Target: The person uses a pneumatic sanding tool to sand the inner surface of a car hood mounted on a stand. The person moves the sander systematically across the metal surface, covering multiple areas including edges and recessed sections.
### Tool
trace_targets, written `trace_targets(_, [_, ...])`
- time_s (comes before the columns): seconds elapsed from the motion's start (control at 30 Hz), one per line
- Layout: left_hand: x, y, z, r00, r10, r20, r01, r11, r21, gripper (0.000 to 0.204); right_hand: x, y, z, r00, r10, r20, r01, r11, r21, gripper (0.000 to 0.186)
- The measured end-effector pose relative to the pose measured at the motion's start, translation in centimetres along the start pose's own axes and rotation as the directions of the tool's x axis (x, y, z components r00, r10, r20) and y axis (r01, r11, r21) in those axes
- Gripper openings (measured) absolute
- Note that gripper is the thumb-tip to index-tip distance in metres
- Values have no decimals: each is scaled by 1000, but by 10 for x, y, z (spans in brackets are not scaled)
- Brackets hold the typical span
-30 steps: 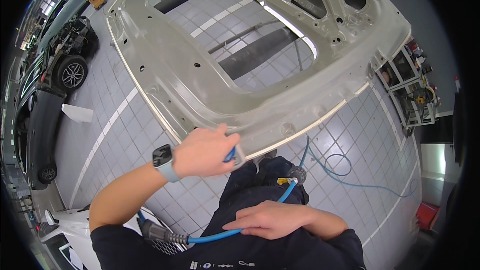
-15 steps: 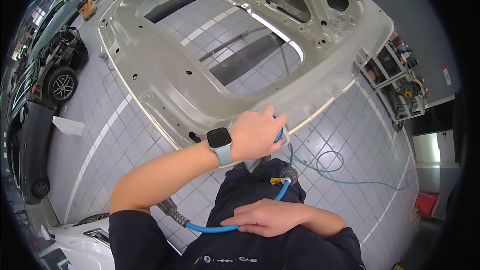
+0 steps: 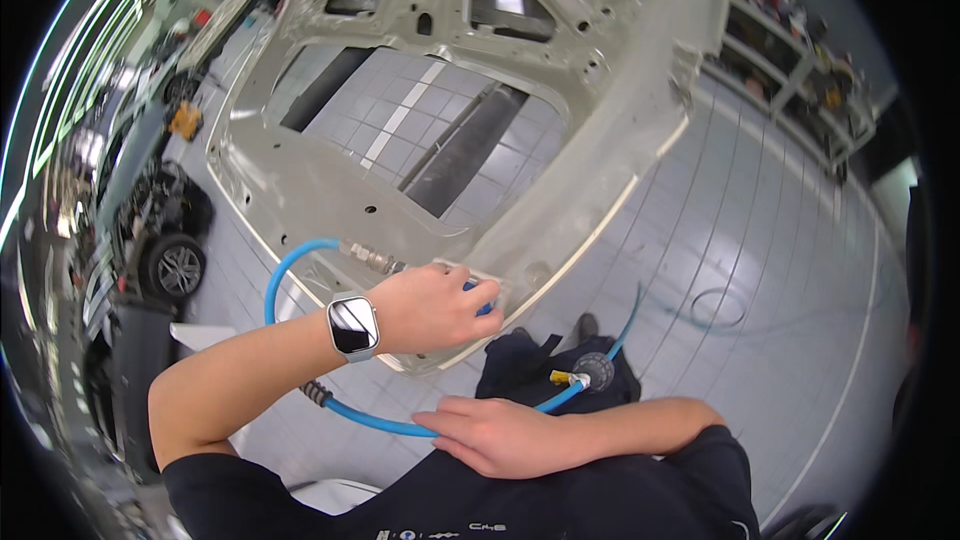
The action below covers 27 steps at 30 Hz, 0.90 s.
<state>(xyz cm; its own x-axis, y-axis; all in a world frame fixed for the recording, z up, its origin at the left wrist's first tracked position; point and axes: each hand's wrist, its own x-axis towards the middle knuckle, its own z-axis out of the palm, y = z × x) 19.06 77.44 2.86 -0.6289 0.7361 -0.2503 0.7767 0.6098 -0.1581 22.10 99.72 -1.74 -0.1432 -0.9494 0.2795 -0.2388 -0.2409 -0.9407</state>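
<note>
The fingers of the left hand (image 3: 428, 308) are bent down around a tool (image 3: 484, 310), gripping it from above; its blue body shows in the gaps between them, and most of it is hidden under the palm. The tool lies directly beneath these fingers, over the near corner of the panel (image 3: 318, 178). Its long axis is hard to tell; the metal fitting (image 3: 370, 257) slants away from it, up and to the left of the knuckles. Whether the tool's underside touches the panel cannot be seen.

The left hand is the nearer one to the panel, which spreads out ahead of its fingers, with the large opening beyond them and the pale edge strip (image 3: 590, 230) running off to their right.

From the fitting the blue hose (image 3: 283, 270) loops left of the fingers, passes under the forearm beside the watch (image 3: 353, 326) and comes back to the right hand (image 3: 515, 435). That hand rests at the waist, nearer to the person than the left fingers, its own fingers closed loosely about the hose. To its right hangs a round coupling (image 3: 596, 371). Farther out, a shelf (image 3: 790, 90) stands ahead and right, a car wheel (image 3: 176, 268) well left.
</note>
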Motion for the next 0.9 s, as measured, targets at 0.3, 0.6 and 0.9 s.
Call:
trace_targets(0.3, [25,-42,9,866,490,96,-496,867,47,31,60,9,57,917,7,-398,-11,1000,-6,29])
trace_targets(0.6, [48,-48,14,852,523,13,-523,852,32,43,82,11,119,791,69,-607,-142,987,-72,32])
trace_targets(0.9, [12,-24,24,788,616,-17,-614,787,65,22,93,16,153,769,18,-639,-93,992,-83,27])
